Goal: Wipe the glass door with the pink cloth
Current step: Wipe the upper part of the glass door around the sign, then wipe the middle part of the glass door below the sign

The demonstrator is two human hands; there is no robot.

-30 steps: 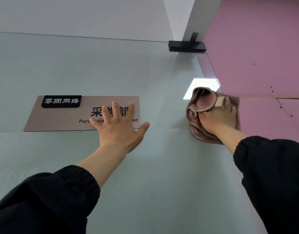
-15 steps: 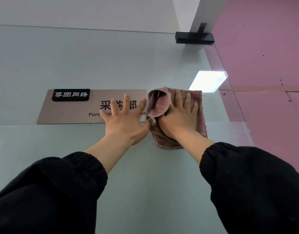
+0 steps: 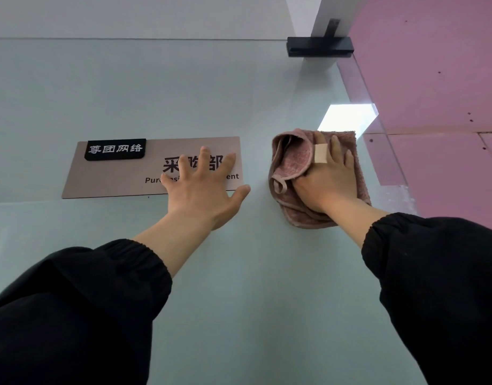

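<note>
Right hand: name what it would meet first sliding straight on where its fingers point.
From the right hand, only bare glass door above the pink cloth, then probably the black bracket at the door's top.

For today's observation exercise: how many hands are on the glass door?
2. The left hand lies spread over the sign; the right hand presses the pink cloth to the glass door beside it. None hidden.

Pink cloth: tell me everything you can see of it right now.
The pink cloth is dusty-pink terry, folded into a thick pad with a stitched hem and a small hanging loop at its left edge. It lies flat against the glass door, right of the sign plate and apart from it. The right hand presses on it with straight fingers; a loose fold curls up left of the hand.
</note>
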